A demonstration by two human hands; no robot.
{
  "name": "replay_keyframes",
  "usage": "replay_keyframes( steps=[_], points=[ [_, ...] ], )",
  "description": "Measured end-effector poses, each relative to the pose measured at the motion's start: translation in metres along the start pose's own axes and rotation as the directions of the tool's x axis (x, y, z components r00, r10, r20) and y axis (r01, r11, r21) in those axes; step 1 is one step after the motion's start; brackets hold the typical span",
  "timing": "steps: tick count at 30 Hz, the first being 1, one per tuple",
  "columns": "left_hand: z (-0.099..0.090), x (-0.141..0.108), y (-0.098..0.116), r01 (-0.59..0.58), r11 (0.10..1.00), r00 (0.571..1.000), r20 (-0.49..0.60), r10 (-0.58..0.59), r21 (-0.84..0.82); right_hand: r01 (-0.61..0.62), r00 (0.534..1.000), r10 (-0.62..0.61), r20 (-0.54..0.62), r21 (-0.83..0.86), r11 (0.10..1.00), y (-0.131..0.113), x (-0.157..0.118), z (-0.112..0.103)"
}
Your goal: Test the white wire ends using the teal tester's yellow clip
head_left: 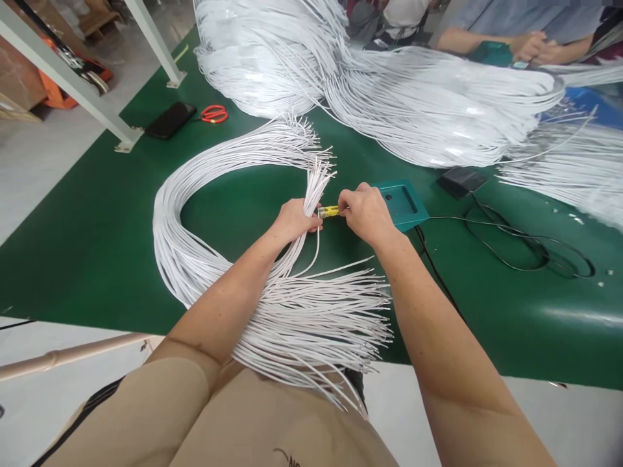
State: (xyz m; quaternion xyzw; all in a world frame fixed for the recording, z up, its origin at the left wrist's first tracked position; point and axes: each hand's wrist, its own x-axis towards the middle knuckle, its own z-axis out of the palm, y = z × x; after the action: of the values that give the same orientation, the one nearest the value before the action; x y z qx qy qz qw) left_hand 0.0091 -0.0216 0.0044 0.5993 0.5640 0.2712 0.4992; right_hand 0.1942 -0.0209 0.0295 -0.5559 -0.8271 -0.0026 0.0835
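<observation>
My left hand [294, 220] is closed around a small bunch of white cables [316, 186], whose ends point up past the fingers. Between my two hands is a small yellow tool [329, 211] with a metal tip at its left end, close beside the bunch. The fingers of my right hand [363, 211] are pinched on its right end. A large curved bundle of white cables [168, 220] loops round on the left, and its loose ends [341, 318] fan out under my left forearm. Just right of my right hand lies a teal tray-like device [403, 201].
Big heaps of white cable [438, 104] lie at the back. A black phone [171, 120] and red-handled scissors [214, 114] rest at the back left, near white metal posts [156, 39]. Black cords [525, 250] coil at the right. Another person's hands [535, 48] are at the back right.
</observation>
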Motion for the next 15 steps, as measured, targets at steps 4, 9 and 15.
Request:
replay_keyframes(
  steps=[4, 9, 15],
  points=[
    [0.001, 0.000, 0.002, 0.011, 1.000, 1.000, 0.004, -0.011, 0.028, -0.031, 0.997, 0.032, -0.071, 0.011, 0.999, -0.002, -0.010, -0.006],
    [-0.001, -0.001, 0.001, 0.016, 1.000, 1.000, 0.024, -0.017, 0.027, -0.286, 0.910, 0.254, -0.328, -0.055, 0.957, 0.010, -0.027, 0.000],
    [-0.009, -0.010, 0.006, -0.011, 0.999, 1.000, 0.010, 0.012, -0.044, -0.330, 0.893, 0.346, -0.290, 0.103, 0.938, 0.013, -0.025, 0.006]
  ],
)
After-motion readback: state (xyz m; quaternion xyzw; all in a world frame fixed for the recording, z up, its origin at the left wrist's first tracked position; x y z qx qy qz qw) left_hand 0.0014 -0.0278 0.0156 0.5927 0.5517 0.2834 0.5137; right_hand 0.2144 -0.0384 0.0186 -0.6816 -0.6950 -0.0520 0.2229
